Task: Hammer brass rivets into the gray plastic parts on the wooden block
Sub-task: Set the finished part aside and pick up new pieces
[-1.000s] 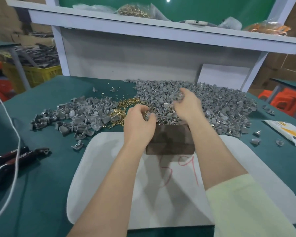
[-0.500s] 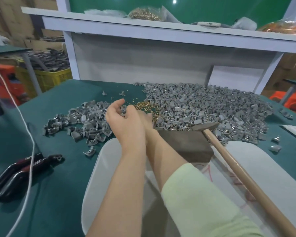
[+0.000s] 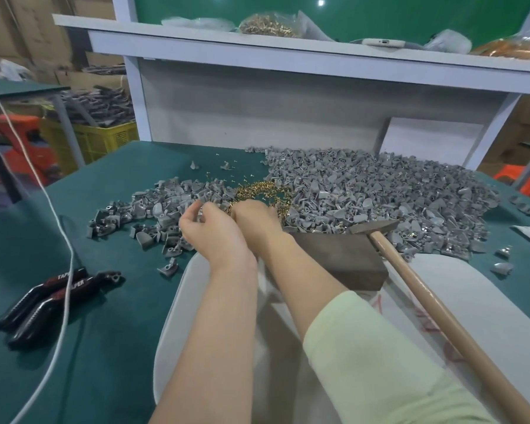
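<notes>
Brass rivets (image 3: 259, 191) hide fingertips of the right hand (image 3: 253, 220)

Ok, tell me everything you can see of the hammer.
The hammer has a dark, dull metal head on a long, pale, round wooden handle. It lies idle: the head rests on the far right corner of the wooden block, at the edge of the heap of gray plastic parts, and the handle slants toward the viewer and rightward over the white mat, leaving the frame at the bottom right. The left hand and the right hand are both away from it.
</notes>
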Available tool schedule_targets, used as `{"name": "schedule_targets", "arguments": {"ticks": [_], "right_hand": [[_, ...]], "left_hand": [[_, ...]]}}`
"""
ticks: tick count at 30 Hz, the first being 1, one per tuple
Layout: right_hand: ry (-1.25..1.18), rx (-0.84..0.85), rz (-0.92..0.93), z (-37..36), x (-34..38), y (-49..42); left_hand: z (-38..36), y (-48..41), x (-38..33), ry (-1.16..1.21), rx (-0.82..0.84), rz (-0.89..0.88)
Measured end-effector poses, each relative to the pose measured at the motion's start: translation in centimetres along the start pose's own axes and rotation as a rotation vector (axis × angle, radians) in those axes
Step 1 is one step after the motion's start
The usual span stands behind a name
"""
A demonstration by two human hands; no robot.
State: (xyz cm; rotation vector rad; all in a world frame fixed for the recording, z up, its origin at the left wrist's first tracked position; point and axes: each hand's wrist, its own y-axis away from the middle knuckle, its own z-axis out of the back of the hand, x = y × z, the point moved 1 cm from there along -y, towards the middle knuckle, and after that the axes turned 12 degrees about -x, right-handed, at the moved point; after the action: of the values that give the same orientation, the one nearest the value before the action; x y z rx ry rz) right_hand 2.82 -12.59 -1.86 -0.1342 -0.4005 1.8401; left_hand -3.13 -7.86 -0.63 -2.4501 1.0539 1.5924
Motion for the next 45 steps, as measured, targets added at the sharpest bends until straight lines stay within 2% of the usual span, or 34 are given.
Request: {"name": "schedule_targets", "arguments": {"ticks": [2,6,9,14,18,22,25,28,31,34,37,38,40,42,45], "right_hand": [[-0.087,0.004,-0.040,0.4,0.0,0.1],[-0.413,-0.081,-0.180,2.8,-1.2,0.1],[-0.349,-0.059,-0.118,3.6,-1.6,0.3],[-0.149,0.149,0.012,1.4,0.2,0.6],[-0.086,0.118,0.020,0.6,0.7,0.6],[-0.421,-0.049,-0.121,3.2,-1.1,0.9],[-0.703,-0.058,-0.187,6.1,-3.1,1.5],[-0.729,-0.004,-0.159,7.6,-4.6,2.0],[-0.726,-0.019,-0.173,7.7,-5.2,2.3],[-0.777,-0.036,-0.228,7.3,-5.2,2.4],[-0.895,-0.035,-0.277,6.7,-5.1,2.4],[-0.863,-0.058,-0.294,6.4,-5.1,2.3],[-0.557,-0.089,-0.270,5.3,-5.1,1.7],[-0.216,0.014,-0.230,3.8,-4.8,1.1],[-0.006,0.170,-0.227,2.1,-3.9,0.8]], "left_hand": [[0.1,-0.3,0.1,0.012,-0.001,0.015],[0.0,0.0,-0.2,0.032,-0.009,0.065],[0.1,0.1,-0.2,0.053,-0.025,0.079],[0.3,-0.2,0.1,0.094,0.004,0.108],[0.3,-0.1,0.2,0.050,-0.001,0.094],[0.3,0.2,0.0,-0.017,0.004,0.036],[0.1,0.8,0.3,-0.088,0.165,0.052],[-0.1,1.6,0.5,-0.153,0.315,0.118],[-0.3,2.2,0.8,-0.195,0.452,0.114],[-0.3,2.3,1.0,-0.232,0.455,0.072],[-0.2,1.9,1.2,-0.213,0.340,0.039],[-0.1,1.7,1.2,-0.194,0.299,0.022],[-0.1,1.5,1.1,-0.137,0.234,0.004],[0.1,1.2,1.0,-0.097,0.190,0.002],[0.1,1.2,0.8,-0.051,0.160,-0.003]]}}
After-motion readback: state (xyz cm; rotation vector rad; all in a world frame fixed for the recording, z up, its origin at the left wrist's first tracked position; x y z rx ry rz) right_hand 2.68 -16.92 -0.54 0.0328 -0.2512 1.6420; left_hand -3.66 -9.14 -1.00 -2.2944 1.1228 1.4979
